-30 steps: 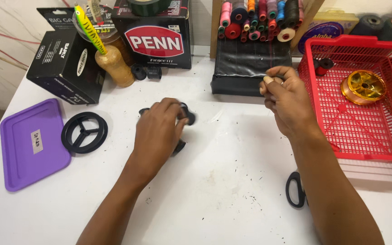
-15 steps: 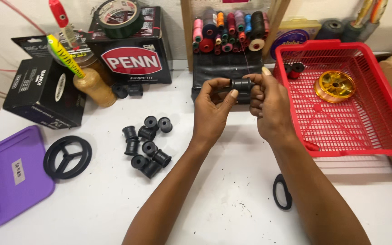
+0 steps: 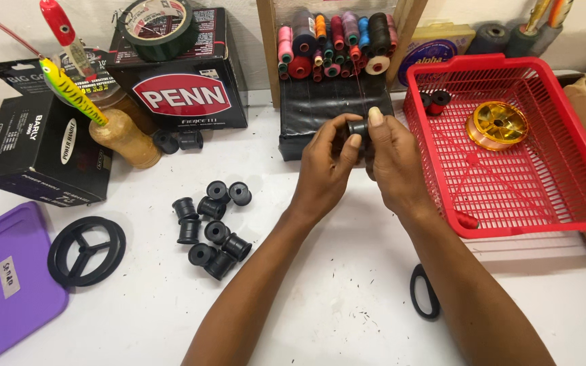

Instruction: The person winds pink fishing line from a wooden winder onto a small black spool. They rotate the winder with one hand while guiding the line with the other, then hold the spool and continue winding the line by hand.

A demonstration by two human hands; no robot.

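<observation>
Holding a small black bobbin [image 3: 357, 127] between both hands, I have it raised above the white table [image 3: 347, 285], in front of the black pouch [image 3: 327, 108] that lies under the rack of coloured thread spools [image 3: 337, 37]. My left hand [image 3: 325, 166] pinches the bobbin's left side with thumb and fingertips, and my right hand [image 3: 391, 166] closes on its right side, the thumb standing up just beside it. A thin thread runs up from the bobbin toward the spools; where it ends I cannot tell. To my left on the table lies a loose cluster of black bobbins [image 3: 211, 220], some upright and some on their sides, well apart from my hands. Farther left sit a black spoked ring [image 3: 86, 251] and a purple tray [image 3: 5, 285] with a small label. Behind those stand two black boxes [image 3: 42, 146], a yellow-green fishing lure [image 3: 69, 88] leaning over a brownish jar [image 3: 123, 139], and a roll of dark tape [image 3: 157, 24] resting on the taller box. To my right is a red plastic basket [image 3: 578, 190] holding a gold spool [image 3: 498, 124] and a small red-threaded bobbin [image 3: 435, 100]. Black scissor handles [image 3: 425, 291] show near my right forearm.
</observation>
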